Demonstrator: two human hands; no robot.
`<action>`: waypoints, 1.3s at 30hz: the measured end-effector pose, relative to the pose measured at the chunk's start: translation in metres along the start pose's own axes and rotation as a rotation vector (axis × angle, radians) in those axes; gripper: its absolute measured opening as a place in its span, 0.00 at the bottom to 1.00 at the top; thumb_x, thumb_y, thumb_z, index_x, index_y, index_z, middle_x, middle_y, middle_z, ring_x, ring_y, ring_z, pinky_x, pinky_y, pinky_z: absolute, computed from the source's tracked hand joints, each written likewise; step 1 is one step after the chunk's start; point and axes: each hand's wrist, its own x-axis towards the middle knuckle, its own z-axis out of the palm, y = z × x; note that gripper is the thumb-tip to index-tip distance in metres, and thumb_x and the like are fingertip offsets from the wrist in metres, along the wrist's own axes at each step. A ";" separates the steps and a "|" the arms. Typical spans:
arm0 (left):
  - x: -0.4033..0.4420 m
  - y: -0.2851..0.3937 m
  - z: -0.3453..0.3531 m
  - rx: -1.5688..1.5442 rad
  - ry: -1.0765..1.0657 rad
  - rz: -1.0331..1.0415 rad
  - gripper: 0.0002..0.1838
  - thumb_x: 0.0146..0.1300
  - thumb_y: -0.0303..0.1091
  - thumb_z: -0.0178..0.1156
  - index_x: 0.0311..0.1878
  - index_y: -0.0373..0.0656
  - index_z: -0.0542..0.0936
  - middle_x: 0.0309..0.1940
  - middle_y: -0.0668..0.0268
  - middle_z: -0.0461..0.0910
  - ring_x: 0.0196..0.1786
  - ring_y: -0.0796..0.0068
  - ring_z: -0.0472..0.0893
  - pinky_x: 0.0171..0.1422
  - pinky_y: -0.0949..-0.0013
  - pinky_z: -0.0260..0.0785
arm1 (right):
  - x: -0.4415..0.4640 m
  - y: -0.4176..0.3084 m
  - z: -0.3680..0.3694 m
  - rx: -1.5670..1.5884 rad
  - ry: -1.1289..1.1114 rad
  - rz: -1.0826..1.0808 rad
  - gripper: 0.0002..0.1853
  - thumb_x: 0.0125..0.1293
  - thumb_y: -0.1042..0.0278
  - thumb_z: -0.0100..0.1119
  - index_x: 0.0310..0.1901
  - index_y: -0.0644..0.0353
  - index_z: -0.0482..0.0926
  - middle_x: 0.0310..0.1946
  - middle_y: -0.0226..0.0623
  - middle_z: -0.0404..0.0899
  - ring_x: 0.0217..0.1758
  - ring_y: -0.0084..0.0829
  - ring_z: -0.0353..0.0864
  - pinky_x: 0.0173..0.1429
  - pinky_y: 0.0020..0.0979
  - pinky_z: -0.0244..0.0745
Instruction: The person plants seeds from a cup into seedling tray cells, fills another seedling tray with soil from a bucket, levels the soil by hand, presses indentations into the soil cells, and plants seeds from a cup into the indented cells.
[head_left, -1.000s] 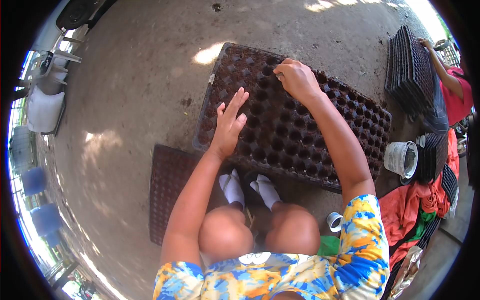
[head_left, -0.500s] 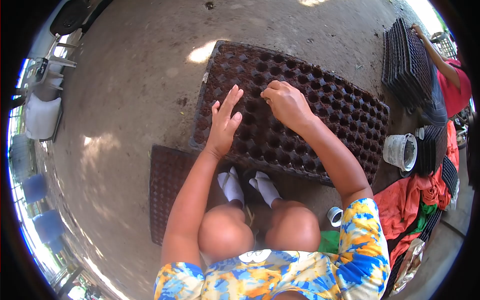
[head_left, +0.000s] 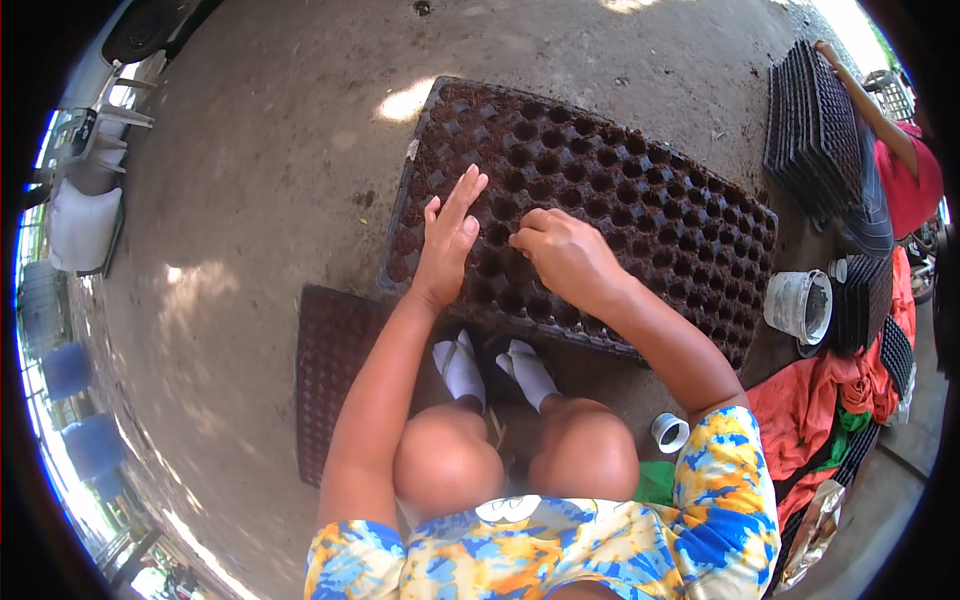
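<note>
A black seedling tray filled with dark brown soil lies in front of me, with rows of round hollows in its cells. My right hand is over its middle, thumb and fingertips pinched together just above the cells. Whatever sits in the pinch, if anything, is too small to make out. To the left, my left hand hovers above the tray's left part, fingers stretched up and thumb apart. Its palm faces right, and I cannot tell whether anything small lies in it.
A second soil-filled tray lies on the ground at lower left. At right are a white bucket, a small white cup, red cloth and a tall tray stack. A person in red touches that stack.
My right hand has moved toward me and slightly left over the tray, staying pinched. My left hand is almost unmoved. The other person's hand has shifted slightly at the stack.
</note>
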 end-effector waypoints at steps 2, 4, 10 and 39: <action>0.000 -0.002 0.000 -0.063 0.000 0.010 0.34 0.71 0.54 0.33 0.76 0.50 0.51 0.72 0.64 0.62 0.76 0.67 0.55 0.76 0.51 0.24 | -0.001 -0.001 0.008 -0.032 -0.012 -0.006 0.09 0.49 0.79 0.57 0.34 0.61 0.81 0.38 0.39 0.78 0.46 0.40 0.78 0.49 0.37 0.77; -0.001 -0.004 -0.003 -0.132 0.002 0.008 0.36 0.71 0.59 0.30 0.76 0.49 0.50 0.72 0.64 0.62 0.76 0.66 0.52 0.77 0.52 0.24 | -0.005 -0.007 0.001 -0.008 -0.024 -0.026 0.08 0.49 0.78 0.58 0.34 0.61 0.81 0.37 0.38 0.77 0.44 0.39 0.78 0.48 0.37 0.76; 0.004 0.005 -0.010 -0.457 0.103 -0.043 0.43 0.68 0.69 0.26 0.76 0.46 0.52 0.71 0.59 0.61 0.76 0.61 0.53 0.79 0.56 0.33 | -0.019 -0.023 0.010 -0.073 -0.119 -0.089 0.08 0.48 0.76 0.57 0.33 0.61 0.79 0.36 0.38 0.76 0.43 0.38 0.77 0.47 0.36 0.75; -0.039 -0.044 -0.082 -0.977 0.201 -0.459 0.55 0.62 0.77 0.25 0.74 0.32 0.50 0.75 0.49 0.47 0.77 0.57 0.47 0.79 0.58 0.37 | 0.074 -0.082 0.091 -0.065 -0.098 -0.346 0.07 0.51 0.73 0.56 0.33 0.59 0.77 0.37 0.37 0.75 0.42 0.37 0.76 0.49 0.35 0.73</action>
